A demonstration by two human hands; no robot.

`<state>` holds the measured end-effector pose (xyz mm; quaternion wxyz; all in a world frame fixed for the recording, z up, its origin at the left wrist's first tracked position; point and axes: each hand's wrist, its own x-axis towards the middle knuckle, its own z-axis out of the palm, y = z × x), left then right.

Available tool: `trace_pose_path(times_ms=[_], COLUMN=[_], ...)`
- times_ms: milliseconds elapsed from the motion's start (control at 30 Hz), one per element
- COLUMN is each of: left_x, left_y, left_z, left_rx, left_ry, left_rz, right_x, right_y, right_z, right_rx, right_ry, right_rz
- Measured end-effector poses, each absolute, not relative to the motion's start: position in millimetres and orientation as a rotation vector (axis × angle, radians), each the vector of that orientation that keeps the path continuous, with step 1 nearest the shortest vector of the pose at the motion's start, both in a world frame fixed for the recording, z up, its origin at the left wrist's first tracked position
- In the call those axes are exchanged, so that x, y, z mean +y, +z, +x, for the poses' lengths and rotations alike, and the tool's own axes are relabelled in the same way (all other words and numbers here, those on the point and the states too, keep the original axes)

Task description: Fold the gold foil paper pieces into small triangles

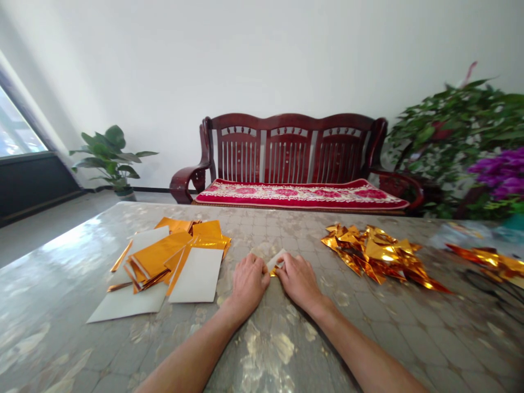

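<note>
Between my two hands, low over the table, is a small sheet of gold foil paper with a pale back, partly folded. My left hand has its fingers curled on the sheet's left side. On the right side, my right hand pinches it with thumb and fingers. Much of the paper is hidden under the fingers. To the left lies a loose pile of flat gold foil sheets, some showing their pale side. Over on the right sits a heap of folded, pointed gold foil pieces.
The table has a glossy patterned cover. More gold foil, a clear plastic bag and a dark cable lie at its right edge. Behind stand a wooden bench and a potted plant; leafy plants fill the right.
</note>
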<state>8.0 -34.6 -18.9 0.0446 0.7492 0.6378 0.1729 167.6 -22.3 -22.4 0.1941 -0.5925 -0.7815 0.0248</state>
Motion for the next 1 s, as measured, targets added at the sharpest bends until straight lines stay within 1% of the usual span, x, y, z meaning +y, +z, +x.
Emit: trace_pose_path(times_ms=[233, 600, 1000], left_x=[-37.3, -45.9, -51.5], left_y=[-18.4, -18.7, -22.0], left_z=[6.9, 7.1, 6.1], left_rx=[1.815, 1.577, 1.531], left_ry=[0.619, 0.449, 0.358], left_rz=[2.307, 2.614, 2.737], right_x=[-23.2, -23.0, -23.9], right_y=[-23.9, -25.5, -22.5], right_z=[169.5, 171.0, 171.0], right_rx=[-2.193, -2.176, -2.159], right_ry=[0.075, 0.058, -0.046], right_rz=[-1.653, -1.682, -1.778])
